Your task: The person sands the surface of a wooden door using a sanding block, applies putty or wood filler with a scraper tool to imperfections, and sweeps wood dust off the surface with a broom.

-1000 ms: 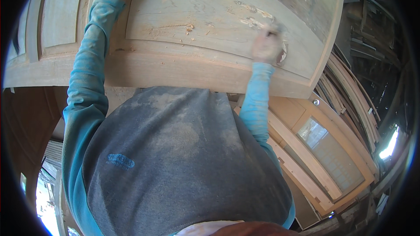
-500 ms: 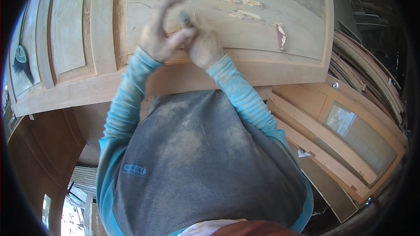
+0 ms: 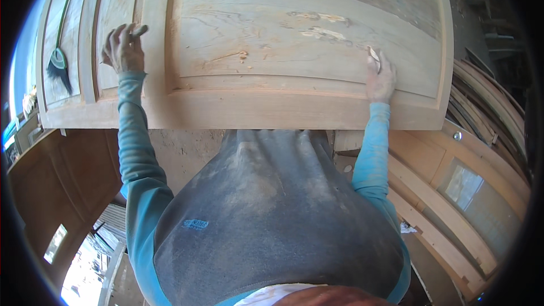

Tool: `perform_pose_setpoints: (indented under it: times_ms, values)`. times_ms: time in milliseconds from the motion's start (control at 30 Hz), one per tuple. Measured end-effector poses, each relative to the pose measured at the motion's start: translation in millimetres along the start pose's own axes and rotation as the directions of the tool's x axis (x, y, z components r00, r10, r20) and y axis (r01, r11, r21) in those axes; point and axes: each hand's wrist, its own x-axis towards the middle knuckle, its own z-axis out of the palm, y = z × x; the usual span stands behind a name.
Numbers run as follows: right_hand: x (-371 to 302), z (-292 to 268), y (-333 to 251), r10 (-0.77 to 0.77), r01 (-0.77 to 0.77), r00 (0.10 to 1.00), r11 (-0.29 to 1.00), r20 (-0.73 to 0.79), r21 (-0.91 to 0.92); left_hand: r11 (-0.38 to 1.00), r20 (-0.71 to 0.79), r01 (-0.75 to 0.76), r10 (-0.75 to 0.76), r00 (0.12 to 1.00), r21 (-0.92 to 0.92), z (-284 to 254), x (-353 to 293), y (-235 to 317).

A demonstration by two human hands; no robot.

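Across a pale, panelled wooden door point(image 3: 243, 110), the right hand point(image 3: 382, 80) partly covers a torn red-and-white scrap at right, point(image 3: 373, 56) its grip unclear, while the left hand point(image 3: 126, 52) clasps a small dark-grey object point(image 3: 140, 30).

Pale-tan panelled wooden door point(image 3: 272, 45) has kinda wavy brown grain right of the left grip point(image 3: 126, 54); green-handled, black-bristled brush point(image 3: 58, 58) left of that grip. Turquoise cloth sleeve point(image 3: 134, 122) below, charcoal fabric shirt point(image 3: 277, 221) blotched beige.

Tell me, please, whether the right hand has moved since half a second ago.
Yes, rightward along the wooden door: the right hand was left of the pale patches and is now right of them.
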Motion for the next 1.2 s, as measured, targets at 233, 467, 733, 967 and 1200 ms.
perform_pose_setpoints:
  times_ms: [233, 467, 733, 967, 1200]
  values:
    - [-1.1, 41.2, 50.1, 0.152, -0.196, 0.981, 0.743, 0.123, 0.640, 0.889, -0.048, 0.357, -0.359, 0.932, 0.288, 101.9, 2.5, -41.5]
    - [24.1, 35.9, -9.8, -0.005, 0.002, 0.998, 0.998, 0.065, 0.059, 0.880, -0.012, 0.474, -0.474, 0.880, 0.012, 52.5, 2.5, -15.2]
    - [21.8, 66.7, -93.0, -0.387, 0.376, 0.917, 0.920, 0.101, 0.110, 0.918, -0.066, 0.364, -0.358, 0.931, 0.156, 73.2, -6.6, -50.6]
    - [-11.1, 78.5, -158.2, -0.475, 0.464, 0.871, 0.879, 0.126, 0.110, 0.957, -0.097, 0.205, -0.189, 0.977, 0.205, 83.5, 12.2, -39.8]
    - [23.3, 62.8, -85.6, -0.494, 0.494, 0.861, 0.869, 0.125, 0.028, 0.920, 0.032, 0.259, -0.280, 0.959, 0.295, 100.9, -17.3, -89.8]
